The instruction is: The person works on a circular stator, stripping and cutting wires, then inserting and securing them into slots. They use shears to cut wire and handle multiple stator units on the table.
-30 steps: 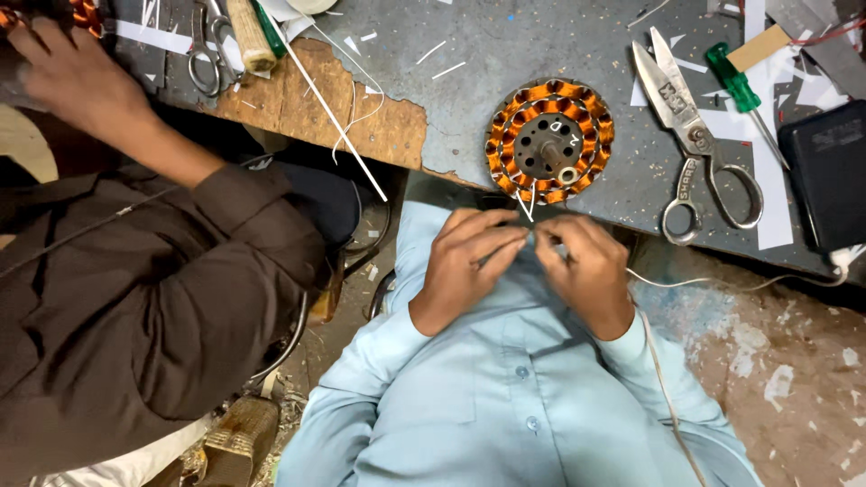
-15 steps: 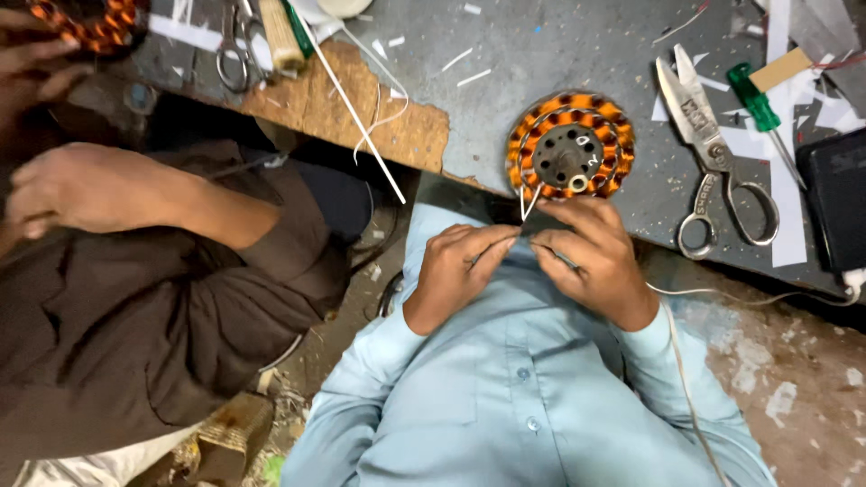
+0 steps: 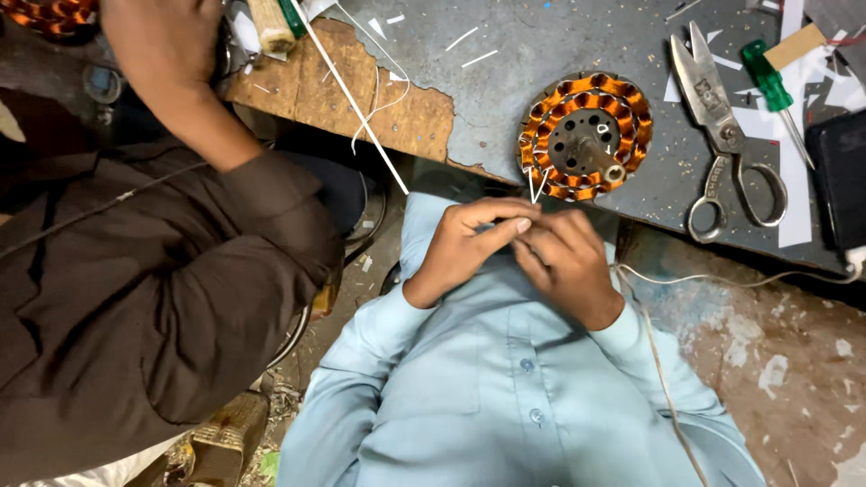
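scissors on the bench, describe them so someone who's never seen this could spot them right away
Start at the grey workbench and find the round stator wound with orange copper coils near its front edge. Just beyond it, on the side of the person's right hand, lie the scissors: large, bare grey metal, blades pointing away, unlike the slim green-handled screwdriver beside them.

I can't tell what my left hand (image 3: 469, 248) and right hand (image 3: 564, 261) pinch; whatever sits between the fingers (image 3: 514, 225) is too small. The co-worker's hand (image 3: 162, 54) is cut off at the top edge, as is the second copper-wound stator (image 3: 45, 13).
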